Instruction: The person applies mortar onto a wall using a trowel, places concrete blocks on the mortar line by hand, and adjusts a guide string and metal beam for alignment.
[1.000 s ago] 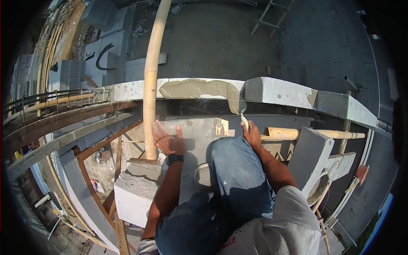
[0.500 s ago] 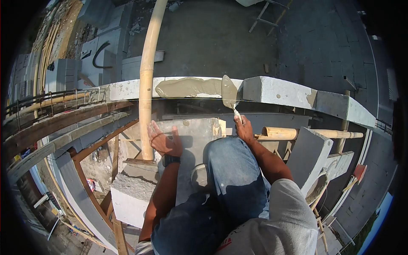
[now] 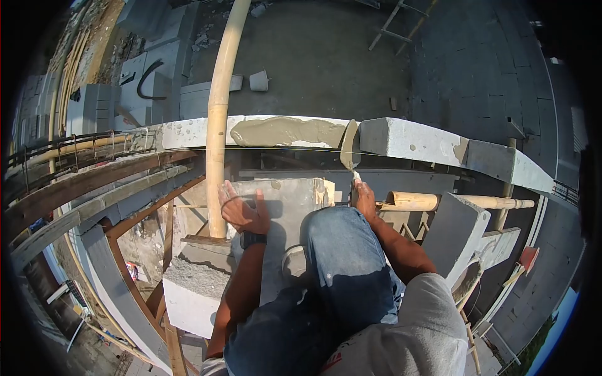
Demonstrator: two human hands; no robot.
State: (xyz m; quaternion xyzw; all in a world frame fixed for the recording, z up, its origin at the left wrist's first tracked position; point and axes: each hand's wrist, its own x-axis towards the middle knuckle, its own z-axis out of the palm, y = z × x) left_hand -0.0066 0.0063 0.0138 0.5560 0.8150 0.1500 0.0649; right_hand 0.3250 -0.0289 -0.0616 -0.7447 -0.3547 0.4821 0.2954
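Observation:
My right hand (image 3: 364, 197) is closed round the handle of a trowel (image 3: 351, 145). Its mortar-smeared blade is tilted on edge at the right end of a grey mortar layer (image 3: 285, 131). That layer lies along the top of a pale block wall (image 3: 182, 132). Just right of the blade, a raised light block (image 3: 411, 139) sits on the same wall. A thin string line crosses in front of the wall. My left hand (image 3: 244, 212) has its fingers spread, resting against an upright bamboo pole (image 3: 219, 119) and holding nothing.
Beneath me a grey block surface (image 3: 291, 194) carries my foot. A horizontal bamboo pole (image 3: 420, 200) and a standing grey slab (image 3: 454, 235) are at the right. Rebar (image 3: 75, 143) runs along the left. A white bucket (image 3: 258, 81) and a ladder (image 3: 392, 28) stand below, beyond the wall.
The trowel has moved right and its blade has turned from flat to edge-on. Mortar now reaches further right. A white bucket has come into view beyond the wall. My left hand has stayed put.

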